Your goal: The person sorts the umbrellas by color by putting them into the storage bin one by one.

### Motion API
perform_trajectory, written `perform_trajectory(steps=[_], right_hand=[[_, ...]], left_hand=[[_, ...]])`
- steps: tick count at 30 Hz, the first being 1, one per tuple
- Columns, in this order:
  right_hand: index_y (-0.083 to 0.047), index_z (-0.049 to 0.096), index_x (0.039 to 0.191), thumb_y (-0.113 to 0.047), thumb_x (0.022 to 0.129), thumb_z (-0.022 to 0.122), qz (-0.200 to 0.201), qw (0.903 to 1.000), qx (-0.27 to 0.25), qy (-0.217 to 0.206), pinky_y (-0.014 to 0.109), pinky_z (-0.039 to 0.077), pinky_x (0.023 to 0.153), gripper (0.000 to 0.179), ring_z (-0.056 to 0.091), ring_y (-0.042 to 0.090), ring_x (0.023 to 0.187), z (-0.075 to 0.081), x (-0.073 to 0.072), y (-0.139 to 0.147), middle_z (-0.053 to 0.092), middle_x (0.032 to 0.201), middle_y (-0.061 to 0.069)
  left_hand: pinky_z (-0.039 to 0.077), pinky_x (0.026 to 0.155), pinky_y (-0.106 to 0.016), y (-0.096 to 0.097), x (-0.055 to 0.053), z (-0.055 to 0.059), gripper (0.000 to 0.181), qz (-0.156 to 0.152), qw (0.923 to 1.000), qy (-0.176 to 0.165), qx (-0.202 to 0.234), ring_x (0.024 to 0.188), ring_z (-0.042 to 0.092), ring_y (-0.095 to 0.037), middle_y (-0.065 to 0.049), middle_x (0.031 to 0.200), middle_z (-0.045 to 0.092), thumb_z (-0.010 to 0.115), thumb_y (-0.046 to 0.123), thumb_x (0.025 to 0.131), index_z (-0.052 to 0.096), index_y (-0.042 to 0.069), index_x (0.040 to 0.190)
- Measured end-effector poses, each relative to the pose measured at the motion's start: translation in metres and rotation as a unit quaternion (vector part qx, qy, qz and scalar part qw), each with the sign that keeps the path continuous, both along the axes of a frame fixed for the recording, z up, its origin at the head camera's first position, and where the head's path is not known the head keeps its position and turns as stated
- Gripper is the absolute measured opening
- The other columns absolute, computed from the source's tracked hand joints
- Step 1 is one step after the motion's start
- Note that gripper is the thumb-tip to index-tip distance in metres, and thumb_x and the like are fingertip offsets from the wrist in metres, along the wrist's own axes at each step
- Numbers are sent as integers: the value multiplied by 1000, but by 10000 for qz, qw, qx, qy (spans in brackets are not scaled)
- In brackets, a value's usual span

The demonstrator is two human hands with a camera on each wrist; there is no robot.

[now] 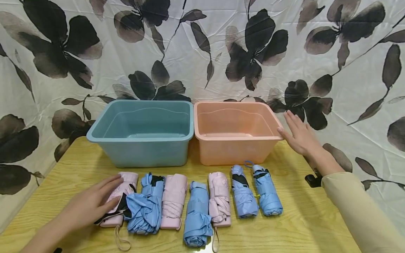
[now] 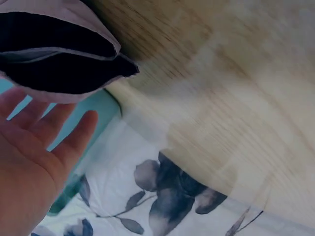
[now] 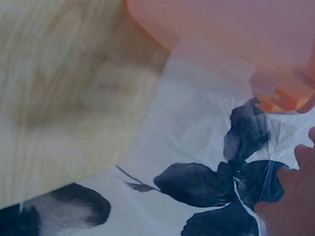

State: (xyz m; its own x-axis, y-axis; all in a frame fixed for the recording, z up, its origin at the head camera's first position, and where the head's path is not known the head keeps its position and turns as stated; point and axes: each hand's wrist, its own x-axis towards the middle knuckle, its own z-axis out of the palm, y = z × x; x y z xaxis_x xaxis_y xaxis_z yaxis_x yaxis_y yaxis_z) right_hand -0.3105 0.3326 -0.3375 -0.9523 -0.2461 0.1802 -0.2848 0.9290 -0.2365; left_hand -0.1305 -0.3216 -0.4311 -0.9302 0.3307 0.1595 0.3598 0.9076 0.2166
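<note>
— Counting along the wooden table [image 1: 303, 211], how many folded umbrellas lie there?

— Seven in one row: three pink, four blue. From the left they run pink umbrella [image 1: 121, 200], blue, pink, blue, pink, blue, blue.

— And the tubs behind them?

— Two, side by side and touching: a teal tub [image 1: 142, 131] on the left and a peach tub [image 1: 234, 131] on the right, both with nothing showing inside.

— What are the hands doing?

— The left hand [image 1: 87, 205] lies flat on the leftmost pink umbrella, fingers straight and slightly spread, gripping nothing. The right hand [image 1: 299, 135] has its fingers stretched out together, its thumb touching the right rim of the peach tub; it holds nothing.

— Any brand, label or writing?

— None can be read on the umbrellas or tubs. The flowered cloth [image 1: 202, 49] behind carries only dark leaves and blossoms.
</note>
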Motion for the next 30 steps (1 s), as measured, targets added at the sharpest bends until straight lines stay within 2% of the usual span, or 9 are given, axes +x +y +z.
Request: perform_trajectory(steps=[9,13,16,20,24,27,30], right_hand=[[-5,9,167,-61,109,30,361,9960,156,-807,76,6,118,84,2,45,158,6,-21,-3,-1,174,18],[-4,9,167,-59,110,30,496,9934,145,-1021,74,7,119,82,5,48,157,9,-25,-5,1,174,19],[-5,5,167,-58,110,28,560,9913,165,-1176,72,6,120,81,5,49,157,10,-26,-7,1,173,20],[-6,3,167,-57,111,27,645,9907,165,-1190,69,8,122,80,7,47,157,9,-27,-9,1,173,20],[-5,5,167,-56,111,28,734,9914,123,-1072,67,11,123,80,9,47,157,8,-31,-10,3,173,20],[-4,6,167,-56,111,29,715,9920,104,-1038,66,12,123,79,10,47,157,7,-31,-8,4,173,21],[-3,6,167,-55,111,30,678,9926,173,-995,66,14,123,79,11,47,157,7,-31,-6,6,173,22]], left_hand=[[54,85,-66,9,-12,-2,68,-20,9995,-329,-29,130,56,-48,-17,153,50,76,44,93,56,12,149],[53,88,-66,9,-18,-2,71,-130,9982,-558,185,127,57,-50,-20,154,47,77,42,91,55,10,150],[53,91,-65,7,-24,-4,72,-339,9959,-669,506,126,57,-51,-23,152,47,80,35,89,54,7,150],[56,84,-49,4,-31,-9,73,-634,9894,-879,970,126,55,-49,-24,150,44,81,23,85,52,5,150],[50,77,-38,5,-38,-9,80,-768,9765,-1409,1437,129,48,-52,-28,153,35,79,15,80,48,2,152],[49,78,-40,8,-42,-7,85,-805,9703,-1598,1628,128,45,-53,-30,151,33,78,11,73,47,0,151],[50,80,-43,11,-44,-6,86,-821,9711,-1497,1669,124,47,-49,-28,145,35,78,9,68,48,0,149]])
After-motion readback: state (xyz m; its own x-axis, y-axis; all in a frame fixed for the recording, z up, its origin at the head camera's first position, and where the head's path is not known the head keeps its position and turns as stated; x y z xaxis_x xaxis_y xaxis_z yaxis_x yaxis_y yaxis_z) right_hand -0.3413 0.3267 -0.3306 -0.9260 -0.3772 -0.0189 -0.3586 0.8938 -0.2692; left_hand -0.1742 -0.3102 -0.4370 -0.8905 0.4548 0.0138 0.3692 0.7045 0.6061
